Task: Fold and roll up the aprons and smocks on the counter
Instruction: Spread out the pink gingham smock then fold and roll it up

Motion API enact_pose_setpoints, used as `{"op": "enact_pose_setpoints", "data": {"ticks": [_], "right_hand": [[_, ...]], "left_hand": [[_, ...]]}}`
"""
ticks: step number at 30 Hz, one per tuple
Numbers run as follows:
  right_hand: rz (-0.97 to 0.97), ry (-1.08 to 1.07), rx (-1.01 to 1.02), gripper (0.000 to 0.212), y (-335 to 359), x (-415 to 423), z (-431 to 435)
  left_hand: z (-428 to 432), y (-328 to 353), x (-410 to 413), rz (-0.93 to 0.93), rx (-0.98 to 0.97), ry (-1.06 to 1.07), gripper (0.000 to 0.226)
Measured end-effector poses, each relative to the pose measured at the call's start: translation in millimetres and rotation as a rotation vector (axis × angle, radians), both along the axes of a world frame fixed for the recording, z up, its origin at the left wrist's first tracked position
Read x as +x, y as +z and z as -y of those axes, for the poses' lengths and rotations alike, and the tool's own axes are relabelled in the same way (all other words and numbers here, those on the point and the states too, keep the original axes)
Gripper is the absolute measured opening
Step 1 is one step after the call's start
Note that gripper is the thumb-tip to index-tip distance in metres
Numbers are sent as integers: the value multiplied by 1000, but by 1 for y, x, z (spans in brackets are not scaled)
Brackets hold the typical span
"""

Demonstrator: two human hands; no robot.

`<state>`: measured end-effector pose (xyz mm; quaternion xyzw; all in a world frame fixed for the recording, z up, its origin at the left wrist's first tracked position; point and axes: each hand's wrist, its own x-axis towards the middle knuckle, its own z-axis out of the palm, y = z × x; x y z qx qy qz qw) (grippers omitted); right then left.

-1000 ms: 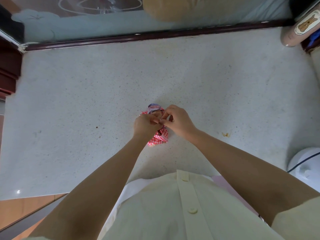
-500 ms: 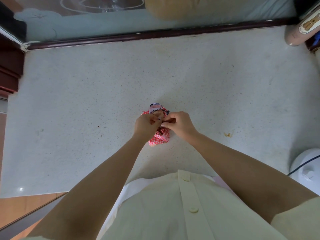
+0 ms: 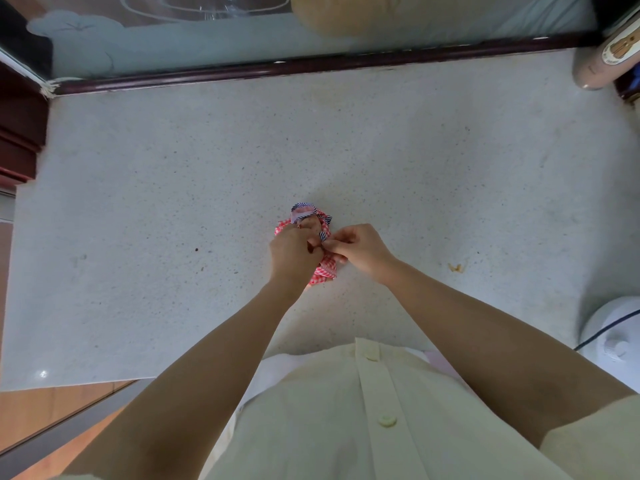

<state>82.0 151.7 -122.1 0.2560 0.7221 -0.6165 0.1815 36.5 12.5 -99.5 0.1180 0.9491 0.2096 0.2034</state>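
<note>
Soft even daylight, faint shadows — sharp centre, wide-angle bending at edges — no glare

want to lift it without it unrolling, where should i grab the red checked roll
Likely its middle, from above, fingers across the red checked roll. It lies pointing away from the person, and the striped strap pinched by the right hand looks loose there, so cover it.

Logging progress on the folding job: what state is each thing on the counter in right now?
Red gingham apron: rolled into a small bundle, on the counter.
Striped tie: looped over the bundle's far end.
Left hand: grips the bundle.
Right hand: pinches the striped tie.
</note>
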Motion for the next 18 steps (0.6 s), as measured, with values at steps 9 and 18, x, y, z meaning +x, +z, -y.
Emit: {"op": "enact_pose_setpoints", "data": {"ticks": [9, 18], "right_hand": [[205, -240, -219, 11, 7, -12, 10], [-142, 361, 366, 14, 6, -12, 3]], "left_hand": [[11, -10, 7, -176, 180, -136, 7], [10, -10, 3, -171, 153, -170, 10]]}}
